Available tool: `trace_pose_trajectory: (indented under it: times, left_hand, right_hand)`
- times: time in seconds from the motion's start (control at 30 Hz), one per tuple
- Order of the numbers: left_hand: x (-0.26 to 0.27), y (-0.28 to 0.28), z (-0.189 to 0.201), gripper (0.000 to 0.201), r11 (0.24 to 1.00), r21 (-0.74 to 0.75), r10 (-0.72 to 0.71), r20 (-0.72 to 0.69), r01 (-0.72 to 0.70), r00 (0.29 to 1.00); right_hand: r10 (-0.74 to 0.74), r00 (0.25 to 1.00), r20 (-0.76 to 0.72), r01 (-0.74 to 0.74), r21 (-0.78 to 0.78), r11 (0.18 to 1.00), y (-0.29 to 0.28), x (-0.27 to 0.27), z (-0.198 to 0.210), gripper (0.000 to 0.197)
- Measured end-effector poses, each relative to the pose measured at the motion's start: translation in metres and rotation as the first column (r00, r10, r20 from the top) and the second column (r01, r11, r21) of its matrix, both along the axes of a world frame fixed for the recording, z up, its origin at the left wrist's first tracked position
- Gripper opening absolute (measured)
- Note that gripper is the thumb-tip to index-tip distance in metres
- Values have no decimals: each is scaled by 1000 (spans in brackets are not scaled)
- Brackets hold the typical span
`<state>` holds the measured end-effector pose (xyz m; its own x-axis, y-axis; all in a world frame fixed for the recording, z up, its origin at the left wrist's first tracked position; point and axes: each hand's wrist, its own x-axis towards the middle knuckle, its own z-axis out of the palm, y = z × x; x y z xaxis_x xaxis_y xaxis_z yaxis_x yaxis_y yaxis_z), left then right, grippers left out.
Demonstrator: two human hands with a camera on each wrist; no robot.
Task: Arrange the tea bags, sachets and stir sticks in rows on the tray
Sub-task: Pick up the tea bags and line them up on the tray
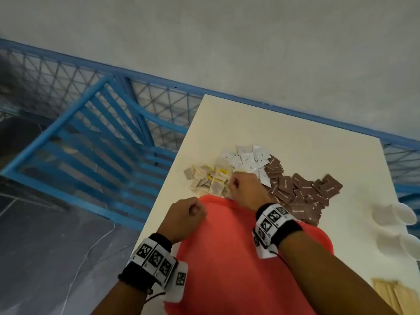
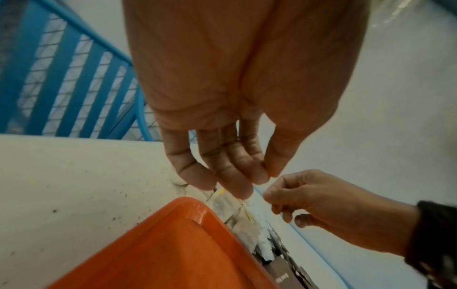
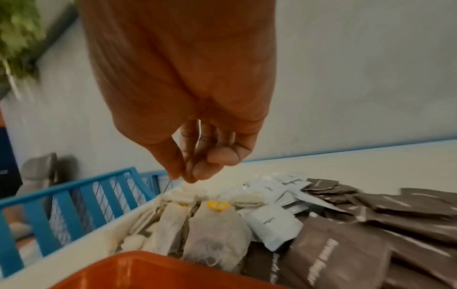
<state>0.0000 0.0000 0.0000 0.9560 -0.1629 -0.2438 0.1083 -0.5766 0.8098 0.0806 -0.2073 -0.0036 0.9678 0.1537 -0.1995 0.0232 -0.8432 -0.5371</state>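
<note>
From my feed the orange tray (image 1: 238,258) runs off the bottom edge, forearms covering part of it. Stir sticks (image 1: 395,296) are cut off at the lower right corner. The right hand (image 1: 245,189) hides part of the tea bags (image 1: 204,180), fingertips pressed together above them; whether they pinch a string I cannot tell. The left hand (image 1: 184,214) hangs loosely curled over the tray's far corner, holding nothing. White sachets (image 1: 247,160) and brown sachets (image 1: 300,192) lie heaped beyond the tray on a cream table (image 1: 295,133). Blue railing (image 1: 91,123) and a grey wall stand behind.

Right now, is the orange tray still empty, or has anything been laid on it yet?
Empty as far as it shows. The tray has bare orange surface in all three views; the tea bags and sachets lie piled on the table beyond it. The arms hide part.
</note>
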Motion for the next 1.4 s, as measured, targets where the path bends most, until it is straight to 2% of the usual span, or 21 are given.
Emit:
trace_pose_trajectory:
  times: [0.07, 0.2, 0.27, 0.33, 0.43, 0.53, 0.6, 0.67, 0.77, 0.83, 0.9, 0.93, 1.0, 1.07, 1.1, 1.17, 1.23, 1.3, 1.33, 1.4]
  left_hand:
    - [12, 7, -7, 15, 998, -19, 55, -24, -55, 998]
    - [22, 13, -15, 14, 999, -24, 33, -31, -34, 999]
    - [22, 16, -17, 13, 999, -51, 13, -40, -15, 999]
    - [23, 17, -18, 13, 998, -64, 12, -48, -16, 999]
    - [23, 17, -19, 12, 995, -98, 14, -67, -20, 998]
    - [24, 15, -15, 13, 990, -141, 6, -71, -16, 997]
    - [26, 12, -10, 14, 983, -183, -2, -82, -13, 997]
    - [27, 6, -5, 16, 970, -241, -3, -116, -25, 993]
    - [25, -4, 2, 20, 944, -322, 31, -138, -74, 990]
    - [15, -14, 8, 29, 917, -376, 70, -166, -129, 984]
    - [2, -31, 13, 47, 860, -456, 105, -281, -229, 954]
    - [-5, -39, 11, 50, 802, -508, 98, -406, -314, 908]
    - [-16, -51, 4, 44, 625, -590, -15, -664, -512, 748]
    - [-20, -51, -6, 41, 459, -585, -98, -781, -669, 616]
    - [-19, -49, -11, 35, 402, -565, -80, -806, -721, 587]
    - [-18, -42, -22, 23, 385, -543, 27, -802, -746, 597]
    - [-19, -35, -28, 22, 438, -518, 129, -773, -735, 622]
    - [-23, -26, -33, 17, 491, -494, 133, -772, -718, 622]
    - [-25, -22, -36, 15, 513, -484, 131, -772, -709, 622]
    - [-29, -13, -37, 14, 556, -475, 122, -765, -683, 632]
  right_hand:
    - [40, 999, 20, -37, -116, 993, 15, 19, -4, 11]
    - [151, 988, -29, -153, -307, 939, 33, 39, -17, 42]
    - [161, 984, -78, -178, -349, 920, 35, 43, -26, 39]
    - [141, 988, -68, -156, -345, 926, 36, 46, -30, 29]
    - [111, 994, -4, -108, -275, 955, 26, 46, -24, 14]
    - [-31, 1000, 2, 31, -81, 996, 0, 43, -2, 9]
    - [-96, 995, 27, 96, 17, 995, -20, 34, 17, 10]
    - [-132, 990, 52, 127, 92, 988, -36, 19, 37, 19]
    - [-183, 983, -22, 183, 220, 958, -49, -10, 56, 19]
    - [-175, 983, -53, 182, 220, 958, -47, -33, 55, 20]
    - [-160, 987, -15, 160, 175, 971, -31, -57, 47, 16]
    - [-143, 989, 39, 135, 167, 977, -19, -69, 42, 12]
    - [-33, 993, 115, 10, 188, 982, 8, -91, 32, 7]
    - [168, 982, 87, -184, 236, 954, 29, -108, 27, 10]
    - [263, 964, 31, -261, 272, 926, 33, -112, 27, 11]
    - [338, 939, -69, -301, 312, 901, 29, -103, 31, 6]
    - [257, 961, -105, -234, 192, 953, 13, -73, 22, 11]
    - [131, 987, -95, -137, -61, 989, -4, -33, 11, 14]
    - [108, 990, -92, -123, -171, 978, -11, -16, 4, 16]
    - [147, 982, -122, -177, -283, 943, -16, 10, -9, 40]
